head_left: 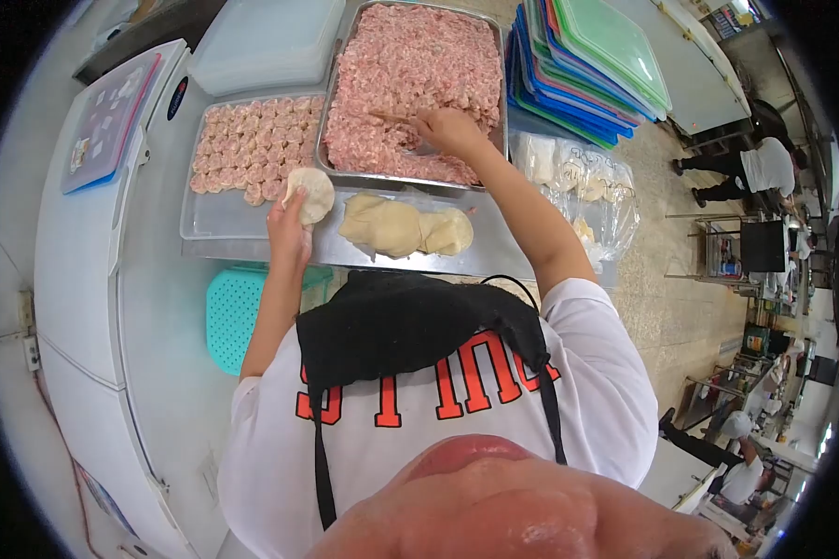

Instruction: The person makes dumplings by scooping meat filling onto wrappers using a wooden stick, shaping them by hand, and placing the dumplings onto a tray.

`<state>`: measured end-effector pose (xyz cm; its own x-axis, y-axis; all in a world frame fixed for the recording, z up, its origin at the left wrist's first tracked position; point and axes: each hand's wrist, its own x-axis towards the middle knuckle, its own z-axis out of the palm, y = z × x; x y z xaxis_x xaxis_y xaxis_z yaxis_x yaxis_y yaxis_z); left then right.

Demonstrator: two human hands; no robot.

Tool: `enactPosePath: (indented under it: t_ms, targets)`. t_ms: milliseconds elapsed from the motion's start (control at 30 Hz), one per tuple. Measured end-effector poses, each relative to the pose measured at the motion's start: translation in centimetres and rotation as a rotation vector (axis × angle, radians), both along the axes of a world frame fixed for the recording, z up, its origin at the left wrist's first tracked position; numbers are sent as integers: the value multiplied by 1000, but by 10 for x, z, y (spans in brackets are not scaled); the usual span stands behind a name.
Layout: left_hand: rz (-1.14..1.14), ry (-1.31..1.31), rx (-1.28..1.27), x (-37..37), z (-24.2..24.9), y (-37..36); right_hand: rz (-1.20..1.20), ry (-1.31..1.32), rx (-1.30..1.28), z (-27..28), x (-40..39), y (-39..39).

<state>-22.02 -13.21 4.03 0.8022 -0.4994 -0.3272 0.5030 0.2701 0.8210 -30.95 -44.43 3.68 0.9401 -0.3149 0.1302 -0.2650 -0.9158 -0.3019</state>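
My left hand (290,224) is closed on a round dumpling wrapper (312,195), just in front of a tray of filled dumplings (278,152) set in rows. Over the large metal tray of ground meat (410,65), my right hand (449,131) grips a thin wooden stick or spatula (389,116), its tip at the meat. A scooped hollow shows the tray's bottom near that hand. Between my arms, stacks of pale wrappers (382,224) lie on the metal table (331,247).
Stacked coloured lids (583,70) stand right of the meat, with plastic bags of wrappers (578,177) below them. Clear containers (266,42) sit at the back left. A white fridge (93,242) flanks my left, beside a turquoise basket (238,317). Other people (769,170) work far right.
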Motion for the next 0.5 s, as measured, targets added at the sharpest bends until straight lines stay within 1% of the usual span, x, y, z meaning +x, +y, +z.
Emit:
enactPosePath:
  t_ms: [67, 100, 167, 200, 267, 300, 367, 400, 433, 467, 500]
  targets:
    - [84, -44, -76, 2, 4, -14, -1, 37, 76, -1, -9, 3]
    - [80, -44, -77, 9, -1, -20, -5, 37, 75, -1, -12, 0]
    - [90, -26, -149, 23, -15, -33, 26, 85, 243, -2, -20, -7]
    - [83, -28, -151, 26, -12, -40, 19, 82, 242, 3, -27, -8]
    - [114, -59, -212, 28, -8, -54, 0, 77, 347, 13, -39, -12]
    - [107, -57, -215, 27, -6, -60, -8, 77, 345, 18, -42, -15]
    - [96, -21, -146, 24, -4, -69, -55, 47, 159, 27, -48, -20]
    - [90, -19, -145, 22, -4, -72, -94, -9, 56, 36, -48, -17]
    - [74, -18, -203, 20, -4, -76, -97, -9, 56, 39, -45, -18]
    - [60, -16, -262, 18, -4, -78, -96, -54, -41, 42, -40, -22]
    - [60, -16, -261, 16, -5, -79, -94, -99, -137, 42, -34, -25]
